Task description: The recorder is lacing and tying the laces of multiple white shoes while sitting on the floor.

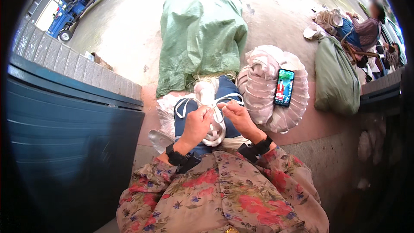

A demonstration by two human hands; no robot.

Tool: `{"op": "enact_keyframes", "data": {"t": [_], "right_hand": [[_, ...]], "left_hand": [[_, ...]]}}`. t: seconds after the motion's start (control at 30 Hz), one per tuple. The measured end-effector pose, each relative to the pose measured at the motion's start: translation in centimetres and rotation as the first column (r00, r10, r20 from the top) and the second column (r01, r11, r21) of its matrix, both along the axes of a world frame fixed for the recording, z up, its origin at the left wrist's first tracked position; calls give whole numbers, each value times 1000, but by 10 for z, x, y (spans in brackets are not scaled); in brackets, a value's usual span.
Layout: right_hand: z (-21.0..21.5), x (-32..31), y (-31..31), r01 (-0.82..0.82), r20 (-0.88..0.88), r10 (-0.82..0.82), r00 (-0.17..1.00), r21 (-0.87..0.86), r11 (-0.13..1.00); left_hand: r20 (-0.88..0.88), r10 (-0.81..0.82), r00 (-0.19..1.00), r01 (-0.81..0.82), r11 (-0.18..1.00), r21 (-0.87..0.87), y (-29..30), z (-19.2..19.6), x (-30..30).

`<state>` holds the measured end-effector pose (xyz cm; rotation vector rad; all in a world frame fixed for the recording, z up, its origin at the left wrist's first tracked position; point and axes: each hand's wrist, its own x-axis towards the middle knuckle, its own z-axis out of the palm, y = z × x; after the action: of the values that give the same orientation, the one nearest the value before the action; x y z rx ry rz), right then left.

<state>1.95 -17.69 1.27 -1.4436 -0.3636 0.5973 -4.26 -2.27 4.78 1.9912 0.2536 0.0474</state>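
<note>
At nine o'clock, a dark blue metal gate (73, 146), tall and ridged. At twelve, just past a blue-trousered lap (227, 87), a pale green sack (200, 34), draped wide. At two o'clock, close by on the ground, a bulky bundle of stacked pale pieces (263, 86); farther out, between two and three, a full olive sack (336, 77).

On the lap, between both hands, one pale shoe (207, 97), long axis roughly twelve to six, opening apparently toward six. In over the lacing from between seven and eight, the left hand (198, 123); from four, the right hand (239, 116); both about equally near, fingertips meeting over the shoe's midline. Face up on the bundle, a lit phone (284, 87).

Slimmest of all, a white lace (214, 103), looped out toward ten and two. Pinched on it, thumb to forefinger, both hands, with almost no gap; exact strand in each grip too fine to tell.
</note>
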Motion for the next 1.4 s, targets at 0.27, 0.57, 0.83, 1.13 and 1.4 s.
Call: {"op": "enact_keyframes", "data": {"t": [0.27,0.57,0.83,1.13,1.4], "right_hand": [[4,-4,24,-52,-77,53,996,13,999],[8,-3,24,-81,-37,79,996,-47,996],[-4,-4,25,-29,-89,33,995,52,998],[16,-1,24,-115,-171,138,975,142,983],[83,25,27,-46,-23,52,998,214,976]], "left_hand": [[84,14,996,-22,995,96,0,-3,-6],[28,57,998,-59,995,78,3,-4,-7],[-58,-70,996,68,997,-36,13,-3,-5],[-45,-324,945,280,729,624,74,-60,38],[-294,-289,911,263,957,-123,78,-52,59]]}}
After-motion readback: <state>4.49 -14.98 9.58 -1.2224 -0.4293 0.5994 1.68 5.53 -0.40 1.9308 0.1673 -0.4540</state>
